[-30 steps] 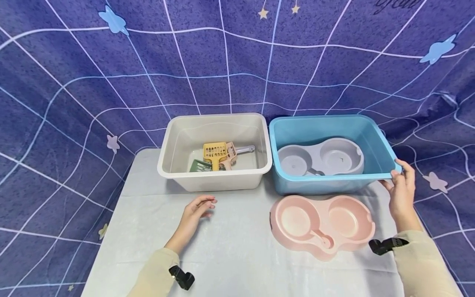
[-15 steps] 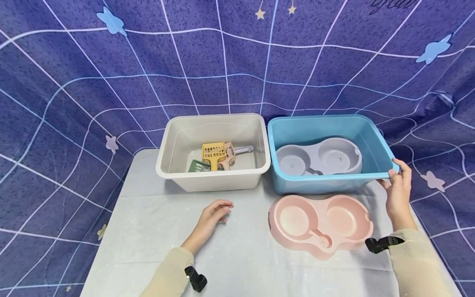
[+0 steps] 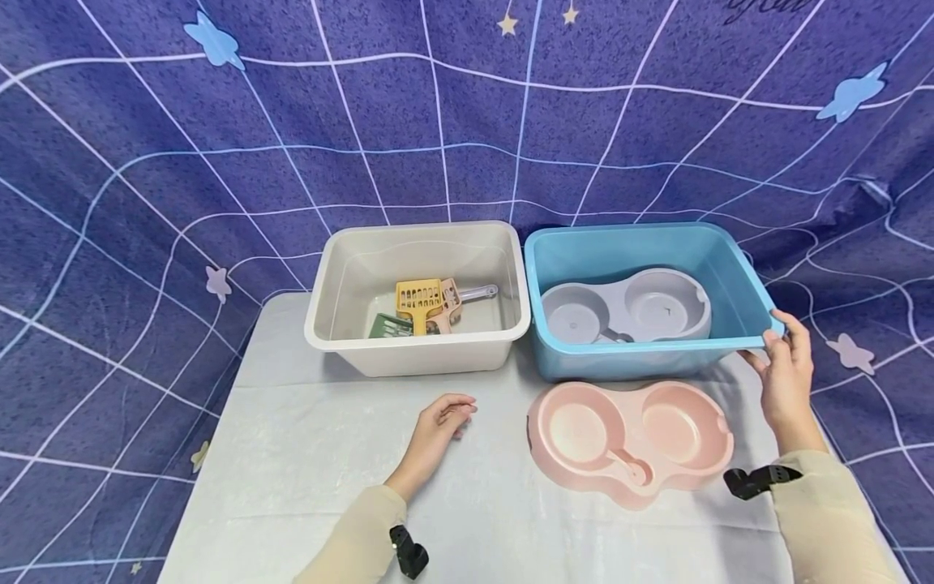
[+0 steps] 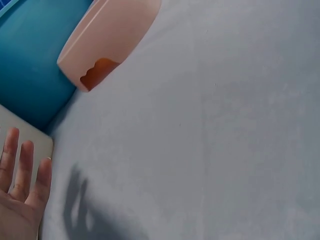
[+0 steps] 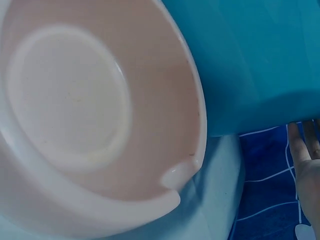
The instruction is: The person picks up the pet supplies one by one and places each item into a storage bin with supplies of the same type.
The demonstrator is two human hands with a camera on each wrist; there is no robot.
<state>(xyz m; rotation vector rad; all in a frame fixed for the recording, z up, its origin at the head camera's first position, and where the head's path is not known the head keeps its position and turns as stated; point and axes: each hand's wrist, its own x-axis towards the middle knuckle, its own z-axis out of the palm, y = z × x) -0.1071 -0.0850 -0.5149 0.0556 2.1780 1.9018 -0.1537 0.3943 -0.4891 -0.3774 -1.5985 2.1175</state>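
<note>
At the right front corner of a blue plastic tub (image 3: 627,362), my right hand (image 3: 788,381) grips the rim, with the fingers over the edge and the thumb below it. A grey double pet bowl (image 3: 619,308) lies inside that tub. In front of it, on the table, sits a pink double pet bowl (image 3: 633,422), seen close up in the right wrist view. My left hand (image 3: 438,434) hovers over the table left of the pink bowl, fingers loosely bent and holding nothing. In the left wrist view, an orange-brown patch (image 4: 99,74) shows on the pink bowl's side.
A light grey tub (image 3: 423,357) stands left of the blue one, almost against it. It contains a yellow litter scoop (image 3: 419,300), a pink scoop (image 3: 451,304), a green one (image 3: 390,326) and a clear handle (image 3: 479,293). A purple-blue curtain (image 3: 467,105) hangs behind the white-covered table (image 3: 284,446).
My left hand has moved to the right across the table, from in front of the grey tub toward the pink bowl. My right hand has stayed on the blue tub's corner.
</note>
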